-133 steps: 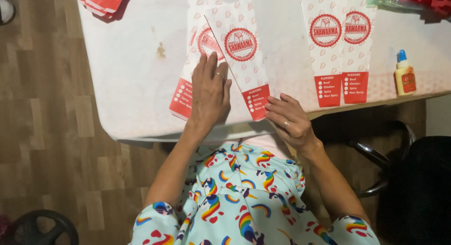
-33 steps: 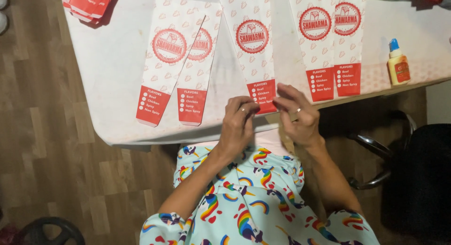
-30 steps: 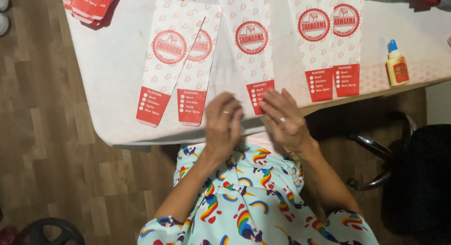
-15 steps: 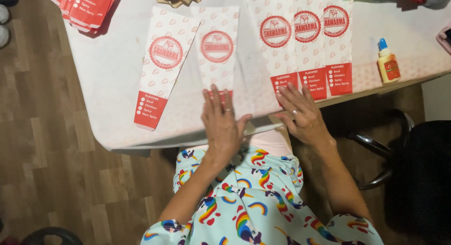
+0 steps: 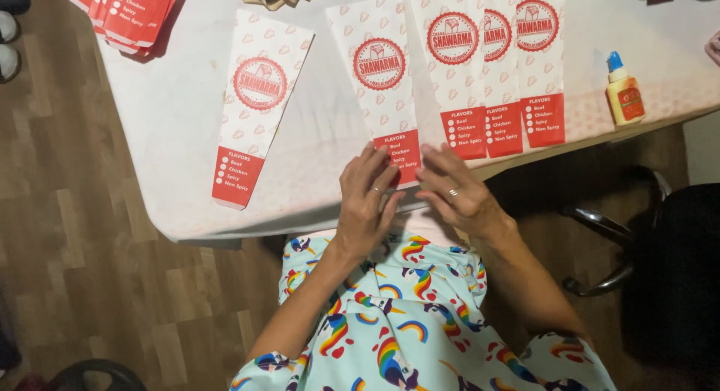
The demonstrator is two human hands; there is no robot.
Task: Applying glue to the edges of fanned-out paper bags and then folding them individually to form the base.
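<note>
Several long white paper wrappers with a red round stamp and a red lower end lie on the white table (image 5: 172,136). My left hand (image 5: 367,203) rests with its fingers on the red lower end of the middle wrapper (image 5: 381,83). My right hand (image 5: 459,197) lies flat beside it, fingertips at that wrapper's right edge. Neither hand grips anything. One wrapper (image 5: 256,106) lies alone to the left. Three overlapping wrappers (image 5: 495,68) lie to the right.
A small yellow glue bottle (image 5: 624,92) with a blue cap stands near the table's right front edge. A stack of red-ended wrappers (image 5: 131,12) lies at the far left corner. A black chair (image 5: 675,271) stands at my right on the wooden floor.
The wrappers were spread out: one slid right into the overlapping group, the middle one now lies apart. My right hand moved left from the right group to the middle wrapper's end.
</note>
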